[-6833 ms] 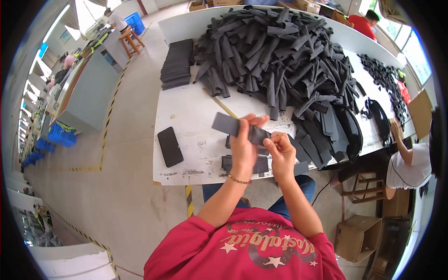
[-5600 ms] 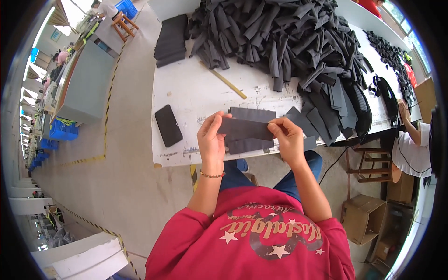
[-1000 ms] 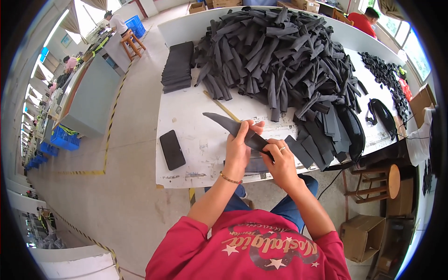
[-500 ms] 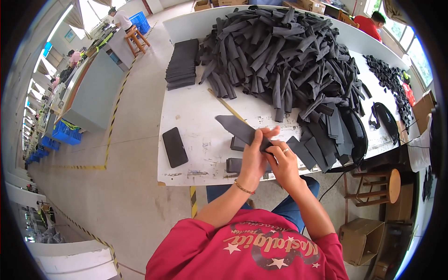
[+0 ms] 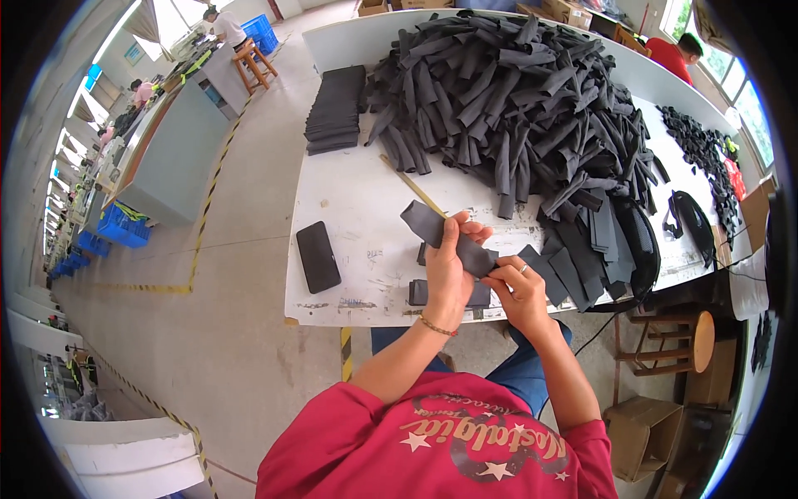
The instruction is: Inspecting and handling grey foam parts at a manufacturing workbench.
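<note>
Both hands are on one dark grey foam strip (image 5: 445, 237), held just above the near edge of the white table (image 5: 349, 216). Left hand (image 5: 447, 274) has its fingers curled closed around the strip's middle, thumb side up; the strip's far end sticks out past it, toward the table's middle. Right hand (image 5: 519, 291), ring on one finger, pinches the strip's near end between fingertips, fingers closed on it. Strip sits tilted, high end toward the table's far-left side. Taking the table as reference: a black phone-like slab (image 5: 317, 256) lies flat near its front-left edge, well apart from the hands. A thin wooden stick (image 5: 413, 185) lies diagonally on the table's middle, its near end close to the strip's tip; can't tell if they touch. A few more flat grey pieces (image 5: 557, 270) lie on the table just right of the right hand, and one folded piece (image 5: 420, 292) sits at the front edge, under the left wrist. A big loose heap of dark foam strips (image 5: 515, 91) covers the table's far-right half. A neat stack of flat dark sheets (image 5: 335, 108) is at the far-left corner. A round wooden stool (image 5: 690, 328) stands off the table's front-right corner, a cardboard box (image 5: 644, 432) on the floor nearer than that.
</note>
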The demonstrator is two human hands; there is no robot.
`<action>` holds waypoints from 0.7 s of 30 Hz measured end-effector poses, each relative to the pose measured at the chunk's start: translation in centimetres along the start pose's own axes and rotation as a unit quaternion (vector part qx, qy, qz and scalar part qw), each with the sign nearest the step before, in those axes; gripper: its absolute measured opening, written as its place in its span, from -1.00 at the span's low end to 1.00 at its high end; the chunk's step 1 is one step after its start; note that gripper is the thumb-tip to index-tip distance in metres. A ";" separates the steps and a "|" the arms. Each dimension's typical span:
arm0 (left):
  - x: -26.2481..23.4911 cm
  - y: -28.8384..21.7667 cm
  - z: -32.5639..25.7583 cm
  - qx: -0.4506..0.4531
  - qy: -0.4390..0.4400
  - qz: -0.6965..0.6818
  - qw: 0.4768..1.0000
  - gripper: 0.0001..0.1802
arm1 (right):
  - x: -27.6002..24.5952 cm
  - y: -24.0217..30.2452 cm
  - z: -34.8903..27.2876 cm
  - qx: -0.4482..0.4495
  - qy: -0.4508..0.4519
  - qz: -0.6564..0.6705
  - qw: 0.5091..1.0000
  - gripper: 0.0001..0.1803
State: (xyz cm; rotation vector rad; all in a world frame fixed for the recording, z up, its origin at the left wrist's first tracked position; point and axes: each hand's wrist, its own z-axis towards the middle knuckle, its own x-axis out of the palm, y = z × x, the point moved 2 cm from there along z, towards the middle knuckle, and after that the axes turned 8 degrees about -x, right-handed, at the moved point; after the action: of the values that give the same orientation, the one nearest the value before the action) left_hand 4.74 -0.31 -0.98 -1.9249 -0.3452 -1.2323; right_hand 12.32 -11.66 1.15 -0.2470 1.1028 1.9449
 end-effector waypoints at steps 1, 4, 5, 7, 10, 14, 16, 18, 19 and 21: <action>0.0 0.2 -0.2 0.002 0.002 0.001 1.000 -0.59 | 0.1 0.0 0.1 0.009 -0.012 0.015 1.000 -0.83; 0.2 0.6 -0.7 0.005 0.008 -0.010 1.000 -0.59 | 0.1 0.1 0.5 0.016 0.005 0.024 1.000 -0.83; 0.2 0.7 -0.9 0.006 0.002 -0.012 1.000 -0.60 | 0.3 0.1 0.5 0.016 0.007 0.026 1.000 -0.83; 0.3 0.7 -1.0 0.009 -0.004 -0.014 1.000 -0.60 | 0.4 0.1 0.6 0.014 -0.002 0.027 1.000 -0.83; 0.3 0.8 -1.0 0.006 0.001 -0.017 1.000 -0.61 | 0.6 -0.1 0.6 0.019 -0.001 0.030 0.999 -0.83; 0.1 1.1 -0.9 0.004 0.010 -0.034 0.999 -0.62 | 0.8 -0.4 0.6 0.017 -0.007 0.043 0.999 -0.83; 0.1 1.2 -0.8 0.009 0.010 -0.037 0.999 -0.62 | 0.8 -0.2 0.8 0.037 0.002 0.028 0.999 -0.85; 0.1 1.2 -0.8 0.007 0.009 -0.041 0.999 -0.61 | 0.8 -0.1 1.0 0.043 0.002 0.033 0.999 -0.86; 0.1 1.3 -0.8 0.008 0.009 -0.041 0.999 -0.61 | 0.8 -0.1 1.0 0.050 0.002 0.036 0.998 -0.87; 0.2 1.4 -0.8 0.003 0.009 -0.052 0.999 -0.61 | 0.9 -0.3 1.0 0.050 0.000 0.039 0.998 -0.88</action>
State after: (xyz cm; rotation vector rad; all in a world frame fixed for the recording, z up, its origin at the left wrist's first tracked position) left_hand 5.15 -1.84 -1.30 -1.9096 -0.4442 -1.3130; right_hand 12.23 -10.30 1.10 -0.1519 1.2223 1.9524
